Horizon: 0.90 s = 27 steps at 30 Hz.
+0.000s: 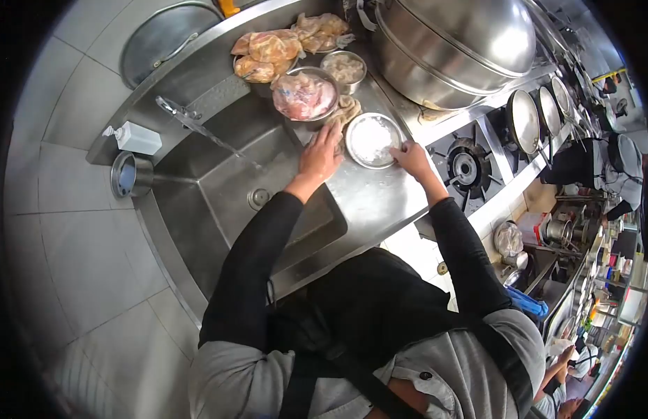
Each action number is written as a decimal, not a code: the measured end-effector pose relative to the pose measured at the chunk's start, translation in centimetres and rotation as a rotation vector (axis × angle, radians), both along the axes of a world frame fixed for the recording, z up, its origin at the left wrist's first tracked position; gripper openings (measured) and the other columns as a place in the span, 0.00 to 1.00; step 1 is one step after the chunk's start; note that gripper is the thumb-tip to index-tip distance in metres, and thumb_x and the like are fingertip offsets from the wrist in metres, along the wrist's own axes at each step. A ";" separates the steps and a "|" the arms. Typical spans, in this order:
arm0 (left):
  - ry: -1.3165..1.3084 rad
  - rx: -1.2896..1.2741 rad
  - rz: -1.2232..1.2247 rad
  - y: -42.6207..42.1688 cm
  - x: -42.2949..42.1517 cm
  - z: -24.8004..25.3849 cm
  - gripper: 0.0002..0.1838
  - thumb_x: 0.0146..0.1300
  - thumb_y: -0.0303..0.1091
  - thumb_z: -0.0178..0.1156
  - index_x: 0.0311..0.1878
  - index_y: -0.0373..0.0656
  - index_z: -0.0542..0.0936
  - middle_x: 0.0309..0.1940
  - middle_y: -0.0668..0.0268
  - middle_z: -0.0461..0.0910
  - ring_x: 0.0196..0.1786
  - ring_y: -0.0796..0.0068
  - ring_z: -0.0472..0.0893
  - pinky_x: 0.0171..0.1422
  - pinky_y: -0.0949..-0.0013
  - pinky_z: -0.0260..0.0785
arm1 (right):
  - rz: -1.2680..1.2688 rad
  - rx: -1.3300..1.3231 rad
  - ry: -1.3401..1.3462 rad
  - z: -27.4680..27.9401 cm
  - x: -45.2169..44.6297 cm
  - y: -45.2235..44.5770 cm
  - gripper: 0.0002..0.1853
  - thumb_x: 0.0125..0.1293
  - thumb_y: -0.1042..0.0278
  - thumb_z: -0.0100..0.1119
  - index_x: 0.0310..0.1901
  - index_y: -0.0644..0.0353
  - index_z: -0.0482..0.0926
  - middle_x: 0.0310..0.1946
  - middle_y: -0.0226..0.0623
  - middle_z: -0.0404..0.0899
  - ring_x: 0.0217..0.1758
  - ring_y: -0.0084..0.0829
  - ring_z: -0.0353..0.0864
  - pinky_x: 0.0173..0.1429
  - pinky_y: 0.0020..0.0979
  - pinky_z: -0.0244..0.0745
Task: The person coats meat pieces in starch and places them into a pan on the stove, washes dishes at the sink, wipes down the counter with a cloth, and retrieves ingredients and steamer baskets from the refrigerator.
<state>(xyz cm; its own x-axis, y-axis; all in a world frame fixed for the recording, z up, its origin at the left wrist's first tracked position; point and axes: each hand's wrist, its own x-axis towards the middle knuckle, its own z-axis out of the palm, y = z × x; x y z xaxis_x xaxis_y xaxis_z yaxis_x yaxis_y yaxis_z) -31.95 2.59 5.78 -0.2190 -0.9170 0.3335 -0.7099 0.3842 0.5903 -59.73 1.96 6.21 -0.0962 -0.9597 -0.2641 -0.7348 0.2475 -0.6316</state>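
My right hand [414,162] has its fingers closed on the right rim of a round metal bowl [372,140] with whitish contents, on the steel counter. Left of the bowl, my left hand [322,159] lies with its fingertips on a crumpled tan cloth [346,110]; the fingers are close together and partly cover it. Just beyond that hand stands a bowl of pink meat in plastic [304,96]. A smaller metal bowl with pale pieces [343,68] is beside it. Bagged yellowish meat [268,52] sits farther back.
Water runs from a faucet [174,110] into the steel sink [226,183] at left. A white bottle [139,137] is on its edge. A large steamer pot [453,52], gas burner [465,166] and pans [525,122] are at right. Other people [620,164] stand farther right.
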 end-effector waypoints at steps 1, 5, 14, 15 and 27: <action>-0.069 0.106 0.036 -1.0 -1.1 -1.0 0.23 0.55 0.35 0.65 0.56 0.42 0.78 0.58 0.52 0.75 0.59 0.49 0.75 0.59 0.54 0.70 | -0.024 0.039 -0.177 0.3 -0.1 -0.1 0.18 0.60 0.59 0.64 0.33 0.71 0.79 0.24 0.49 0.82 0.31 0.38 0.86 0.40 0.38 0.81; -0.035 0.456 0.129 -2.3 -3.8 3.8 0.17 0.51 0.42 0.69 0.36 0.38 0.81 0.50 0.57 0.78 0.56 0.52 0.76 0.59 0.59 0.69 | -0.053 -0.149 -0.431 2.0 -5.1 1.2 0.10 0.64 0.68 0.55 0.35 0.68 0.79 0.21 0.37 0.78 0.24 0.25 0.77 0.31 0.32 0.74; -0.354 0.135 -0.304 9.0 -18.4 -2.7 0.24 0.60 0.52 0.63 0.58 0.55 0.79 0.77 0.60 0.49 0.79 0.46 0.44 0.76 0.33 0.37 | -0.258 -0.176 -0.600 5.5 -17.3 11.7 0.12 0.63 0.68 0.53 0.41 0.67 0.79 0.28 0.24 0.75 0.30 0.16 0.66 0.34 0.22 0.61; -0.357 0.106 -0.328 8.4 -19.4 -3.0 0.27 0.62 0.57 0.59 0.61 0.59 0.78 0.79 0.61 0.46 0.80 0.46 0.40 0.76 0.32 0.33 | -0.315 -0.184 -0.719 3.6 -18.0 12.7 0.13 0.63 0.67 0.53 0.43 0.67 0.79 0.27 0.24 0.74 0.30 0.16 0.67 0.35 0.22 0.61; -0.412 -0.241 0.233 -4.2 -10.6 -2.3 0.27 0.61 0.54 0.58 0.60 0.52 0.77 0.52 0.58 0.73 0.58 0.55 0.69 0.67 0.46 0.54 | -0.142 -0.023 -0.706 4.1 -18.6 16.2 0.11 0.64 0.72 0.54 0.45 0.67 0.80 0.33 0.24 0.78 0.34 0.14 0.70 0.39 0.19 0.65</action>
